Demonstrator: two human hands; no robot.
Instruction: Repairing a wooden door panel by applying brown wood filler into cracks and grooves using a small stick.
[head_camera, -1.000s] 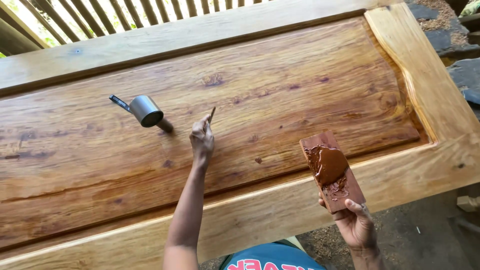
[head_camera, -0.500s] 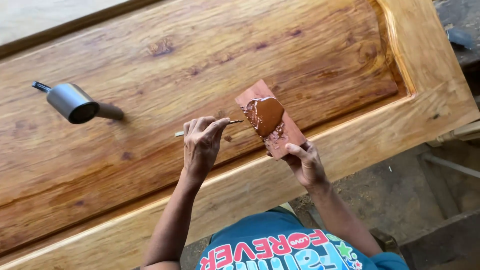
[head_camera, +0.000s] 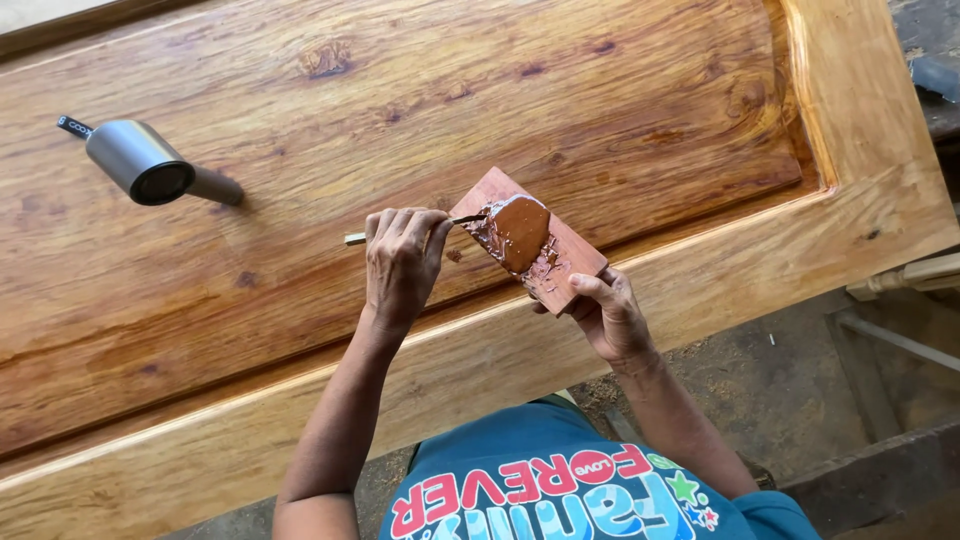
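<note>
Left hand (head_camera: 402, 262) grips thin stick (head_camera: 356, 238) — tip in brown filler (head_camera: 518, 228); right hand (head_camera: 607, 312) clasps small board (head_camera: 560, 250) — grey torch (head_camera: 140, 165) far left.

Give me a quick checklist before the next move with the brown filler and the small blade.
1. Left hand grips the small blade: ok.
2. Blade tip at the brown filler: ok, touching its edge.
3. Right hand holds the wooden block by its near end: ok.
4. Filler left on the block: ok, one thick mound.
5. Filler on the blade: cannot tell, too small.
6. Grey cylindrical tool lying on the door panel, apart from both hands: ok.
</note>
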